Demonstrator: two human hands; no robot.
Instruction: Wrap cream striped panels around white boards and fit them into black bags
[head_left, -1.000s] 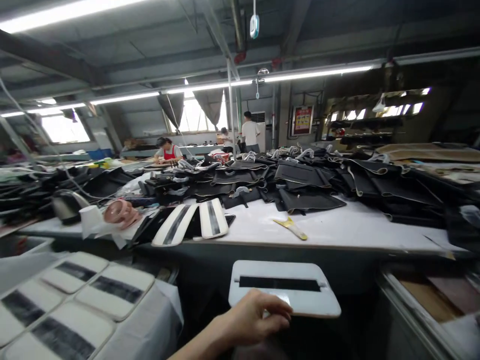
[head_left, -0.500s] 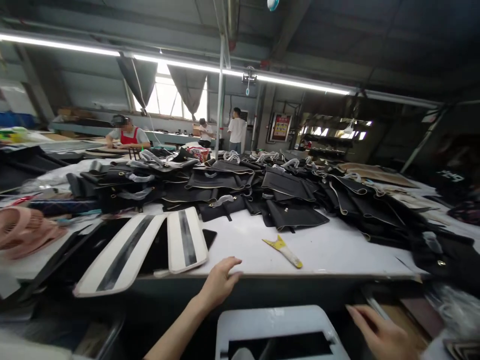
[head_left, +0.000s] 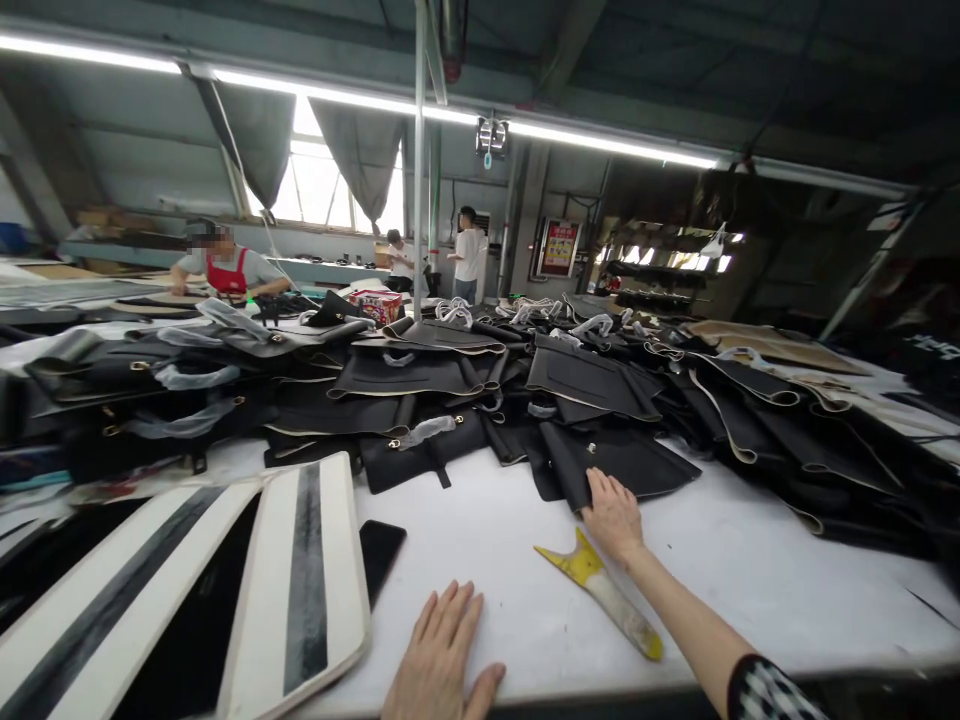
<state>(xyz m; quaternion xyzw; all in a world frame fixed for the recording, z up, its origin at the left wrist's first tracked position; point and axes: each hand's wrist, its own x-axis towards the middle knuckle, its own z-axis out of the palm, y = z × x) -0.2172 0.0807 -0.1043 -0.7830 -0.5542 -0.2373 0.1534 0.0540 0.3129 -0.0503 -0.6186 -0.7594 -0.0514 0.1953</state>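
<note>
My left hand (head_left: 439,660) lies flat and open on the white table (head_left: 720,570) near its front edge, holding nothing. My right hand (head_left: 613,512) reaches forward, fingers spread, resting on the near edge of a black leather piece (head_left: 622,462) at the front of a big heap of black pieces (head_left: 450,375). A yellow-tipped scraper tool (head_left: 600,590) lies on the table just under my right wrist. To the left of my left hand stand white padded panels with dark stripes (head_left: 300,580).
A dark phone-like slab (head_left: 379,550) lies beside the white panels. Black pieces cover the table's middle and right side (head_left: 787,430). Other people work at far tables: one in a red apron (head_left: 225,265), two standing (head_left: 466,250) by the window.
The view moved forward over the table. My left hand settled flat on the table edge. My right hand came up from below and reached out onto a black leather piece. The white panel below is out of view.
</note>
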